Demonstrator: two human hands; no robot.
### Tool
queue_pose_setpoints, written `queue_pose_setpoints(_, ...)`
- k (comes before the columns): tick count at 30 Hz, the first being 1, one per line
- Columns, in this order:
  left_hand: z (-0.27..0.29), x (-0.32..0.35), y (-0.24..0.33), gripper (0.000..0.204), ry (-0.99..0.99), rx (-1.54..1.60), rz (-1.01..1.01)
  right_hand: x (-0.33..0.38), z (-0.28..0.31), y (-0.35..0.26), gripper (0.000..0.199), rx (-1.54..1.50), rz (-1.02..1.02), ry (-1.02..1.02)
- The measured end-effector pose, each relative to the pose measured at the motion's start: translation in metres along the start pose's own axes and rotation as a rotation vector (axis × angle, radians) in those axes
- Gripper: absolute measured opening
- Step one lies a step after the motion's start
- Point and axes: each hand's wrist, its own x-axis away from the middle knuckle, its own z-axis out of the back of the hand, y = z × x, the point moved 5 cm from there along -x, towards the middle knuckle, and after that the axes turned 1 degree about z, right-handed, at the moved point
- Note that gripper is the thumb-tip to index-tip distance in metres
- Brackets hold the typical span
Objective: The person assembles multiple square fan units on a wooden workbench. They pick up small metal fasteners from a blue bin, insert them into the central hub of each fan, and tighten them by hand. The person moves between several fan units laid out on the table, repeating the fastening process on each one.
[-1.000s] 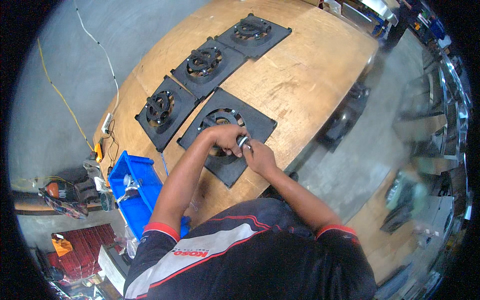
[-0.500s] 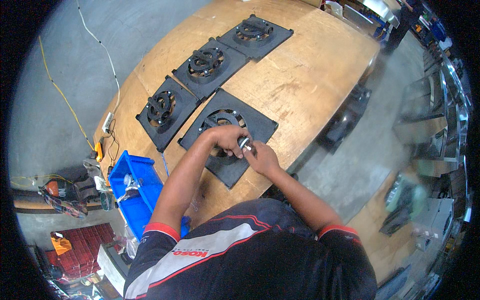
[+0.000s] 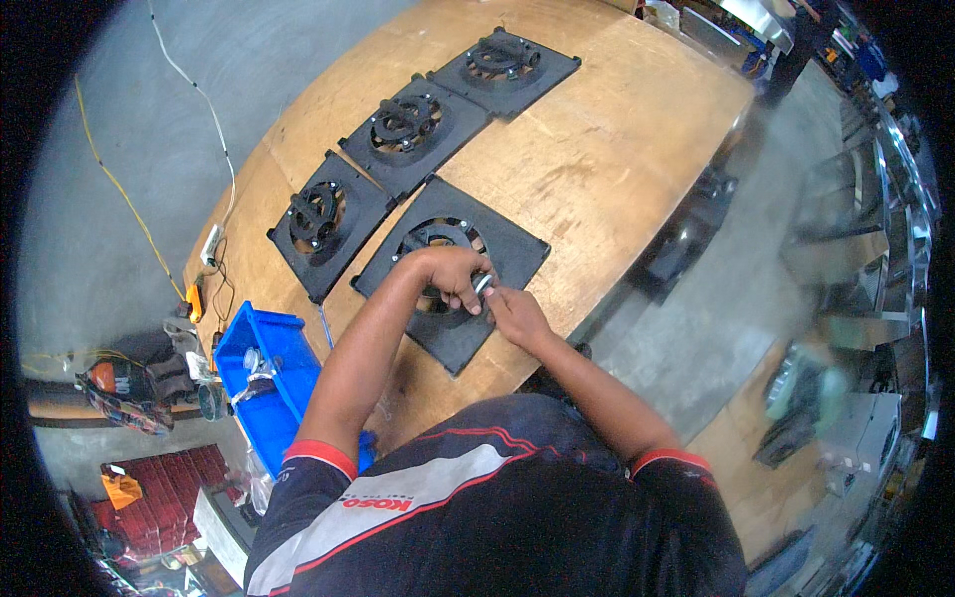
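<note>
My left hand (image 3: 450,276) is closed, its fingers curled round a small round part with a pale ring (image 3: 482,283). From the other side, my right hand (image 3: 517,316) pinches at the same part, and the fingers cover most of it. Both hands are above the nearest black square plate (image 3: 507,234). This plate has a round slotted opening in its middle, partly hidden by my left hand. Three similar plates lie beyond: a left one (image 3: 360,212), a middle one (image 3: 454,117) and a far one (image 3: 550,78), each with a raised round centre and crossbar.
A blue plastic bin (image 3: 290,343) with a few silvery round parts stands left of my left forearm. The wooden table (image 3: 607,149) bears the plates. A white power strip (image 3: 211,244) with cords lies at its left edge. A person (image 3: 796,50) stands at the far right.
My right fingertips have shifted slightly on the small part, and its ring shows at a different tilt. The plates stay in place on the table.
</note>
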Motion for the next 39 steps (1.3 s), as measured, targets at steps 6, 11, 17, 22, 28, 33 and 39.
queue_pose_setpoints(6,-0.001,0.005,0.0,0.062,-0.007,-0.01,0.011,0.007,0.007,-0.017,0.042,0.191,0.093,0.117)
queue_pose_setpoints(11,-0.001,0.003,-0.002,0.064,0.003,-0.02,0.013,0.001,0.002,-0.009,0.043,-0.184,-0.09,-0.026)
queue_pose_setpoints(17,-0.002,0.006,0.003,0.06,0.021,-0.013,0.016,0.0,0.002,-0.006,0.042,0.022,0.006,0.084)
queue_pose_setpoints(22,-0.004,0.01,0.0,0.059,0.034,0.025,0.0,0.012,0.017,-0.031,0.04,0.202,0.09,0.114)
queue_pose_setpoints(28,0.0,0.008,0.012,0.06,0.029,-0.039,-0.024,-0.014,-0.015,0.026,0.038,-0.24,-0.045,0.018)
queue_pose_setpoints(33,-0.003,0.005,-0.005,0.061,0.016,-0.003,0.003,0.003,0.009,-0.018,0.038,-0.07,0.108,0.131)
queue_pose_setpoints(39,-0.002,0.008,0.0,0.06,0.02,-0.016,0.026,0.005,0.012,-0.021,0.037,0.007,0.1,0.105)
